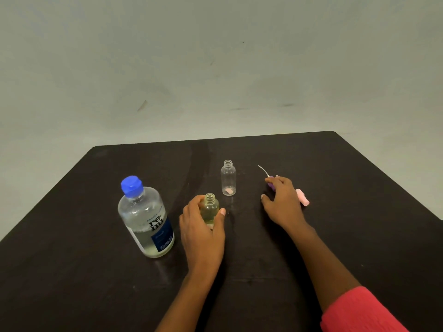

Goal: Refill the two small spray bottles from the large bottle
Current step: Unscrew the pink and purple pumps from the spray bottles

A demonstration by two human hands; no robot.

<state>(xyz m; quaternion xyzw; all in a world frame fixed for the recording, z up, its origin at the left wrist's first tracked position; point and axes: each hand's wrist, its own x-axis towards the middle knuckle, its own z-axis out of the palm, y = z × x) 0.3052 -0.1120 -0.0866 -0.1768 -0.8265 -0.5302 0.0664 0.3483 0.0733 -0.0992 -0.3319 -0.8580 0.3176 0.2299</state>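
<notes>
A large clear bottle with a blue cap and a dark label stands at the left, capped, about half full of pale liquid. My left hand grips a small uncapped bottle holding yellowish liquid. Behind it stands a second small bottle, uncapped and nearly empty. My right hand rests over a purple spray head whose thin dip tube points away from me. A pink spray head lies just right of that hand.
Everything sits on a dark table whose far edge meets a plain grey wall. A red sleeve covers my right upper arm at the bottom right.
</notes>
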